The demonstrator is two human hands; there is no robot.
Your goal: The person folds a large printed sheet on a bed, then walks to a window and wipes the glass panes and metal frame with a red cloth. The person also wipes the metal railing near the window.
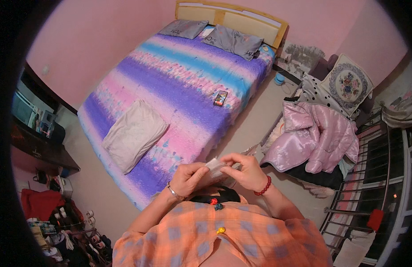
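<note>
In front of my torso my left hand [187, 179] grips a small white folded sheet [213, 165], thumb on top. It looks like tissue or thin cloth; which one I cannot tell. My right hand [246, 169] is at the sheet's right side, with thumb and fingertips pinching its edge. Pale, thin material shows behind the right fingers, partly hidden. A metal bracelet [173, 191] circles the left wrist, and a red bead bracelet [264, 187] the right.
Ahead stands a bed [189, 100] bearing a folded pale cloth [135, 135], a phone [220, 98] and grey pillows [234, 40]. To the right, a pink quilted garment [312, 137] lies on a seat beside a metal railing [346, 190]. Shoes [95, 238] crowd a rack at lower left.
</note>
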